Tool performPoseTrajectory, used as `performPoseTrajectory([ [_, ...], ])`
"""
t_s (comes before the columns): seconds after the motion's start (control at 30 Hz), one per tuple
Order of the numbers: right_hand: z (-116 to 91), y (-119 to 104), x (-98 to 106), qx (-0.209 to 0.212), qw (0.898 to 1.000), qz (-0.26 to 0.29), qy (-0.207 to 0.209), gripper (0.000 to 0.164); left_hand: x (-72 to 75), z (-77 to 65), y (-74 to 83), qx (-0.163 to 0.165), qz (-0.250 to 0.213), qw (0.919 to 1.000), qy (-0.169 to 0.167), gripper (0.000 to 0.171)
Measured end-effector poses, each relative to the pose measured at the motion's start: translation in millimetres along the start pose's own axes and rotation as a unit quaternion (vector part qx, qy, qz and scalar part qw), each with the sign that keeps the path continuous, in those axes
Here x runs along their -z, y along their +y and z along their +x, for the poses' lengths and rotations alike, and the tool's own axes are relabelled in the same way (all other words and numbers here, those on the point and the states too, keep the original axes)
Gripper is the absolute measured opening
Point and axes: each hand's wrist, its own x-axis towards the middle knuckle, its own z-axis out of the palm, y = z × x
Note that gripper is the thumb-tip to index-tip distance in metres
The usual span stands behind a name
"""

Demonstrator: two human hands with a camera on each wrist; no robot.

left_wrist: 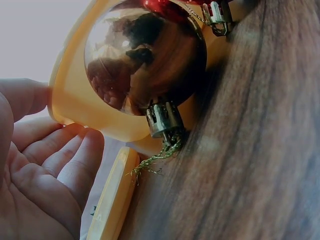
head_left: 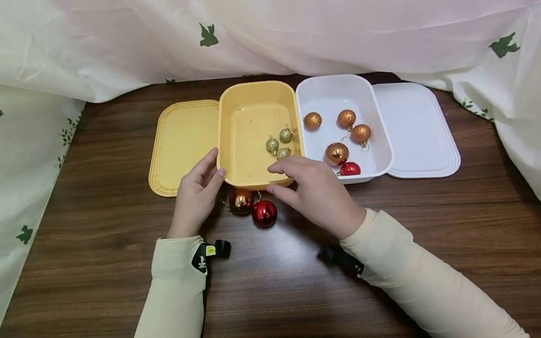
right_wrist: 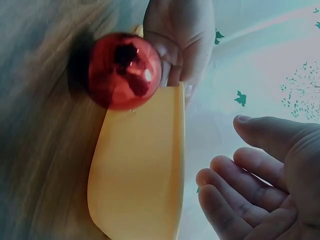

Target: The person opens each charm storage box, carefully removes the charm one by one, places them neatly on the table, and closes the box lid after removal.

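My left hand holds the front left corner of a yellow plastic box, thumb at the rim and fingers along the outer wall. Over the box's front right edge hovers my right hand, its thumb and fingers apart with nothing between them. Three small glittery gold baubles lie inside the box, partly behind the right hand. On the table against its front wall are a shiny copper bauble and a shiny red bauble. The copper one, with green-gold string, is close by the left hand.
A white box stands beside the yellow one, holding three glittery orange baubles, a shiny copper bauble and a red bauble. A yellow lid lies left, a white lid right. Printed curtain hangs behind.
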Motion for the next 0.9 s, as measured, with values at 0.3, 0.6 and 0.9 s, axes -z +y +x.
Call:
performPoseTrajectory([
  [0.3, 13.9, 7.9, -5.1, -0.032, 0.998, -0.036, -0.043, 0.029, 0.6, 0.0, -2.7, -0.014, -0.014, 0.9998, -0.001, 0.048],
  [0.6, 23.8, 16.1, -8.4, -0.043, 0.997, -0.039, -0.054, 0.031, 1.9, 7.1, -26.5, -0.011, -0.009, 0.9999, 0.004, 0.048],
  [0.9, 35.4, 22.3, -12.4, -0.06, 0.993, -0.066, -0.081, 0.031, 1.2, 4.7, -15.2, -0.008, -0.017, 0.9998, -0.001, 0.048],
])
